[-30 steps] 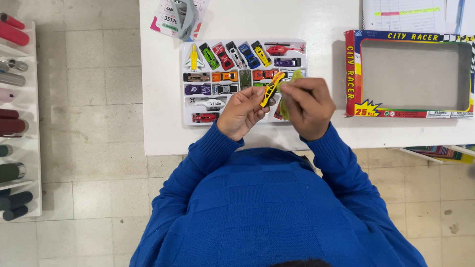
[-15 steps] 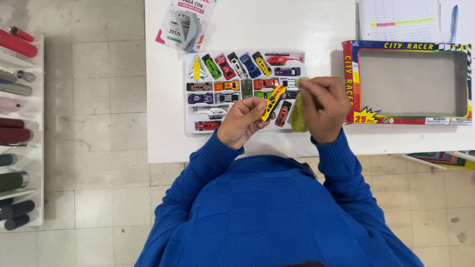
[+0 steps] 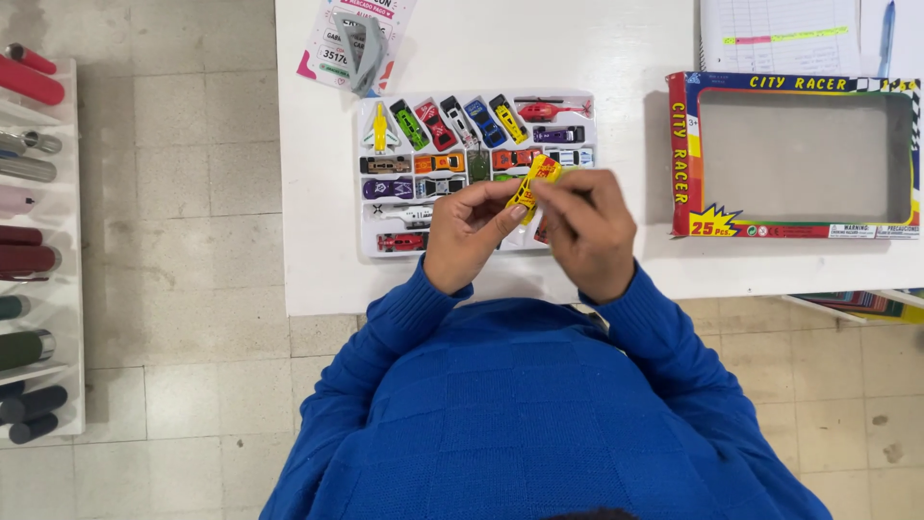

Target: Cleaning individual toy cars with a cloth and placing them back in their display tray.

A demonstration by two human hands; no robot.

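Now green cloth gone, yellow toy car (image 3: 532,184) between hands.

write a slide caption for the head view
Both hands, left hand and right hand, hold a yellow toy car above a tray of toy vehicles.

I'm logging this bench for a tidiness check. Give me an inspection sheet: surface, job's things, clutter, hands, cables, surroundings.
Surface: white table, part bare.
Job's things: small yellow toy car, held above white plastic tray of toy vehicles.
Clutter: empty colourful cardboard window box; carded packet; paper sheet; blue pen.
Hands: left hand and right hand both pinch the car.
Cables: nothing seen.
Surroundings: tiled floor; white shelf of bottles on the left.
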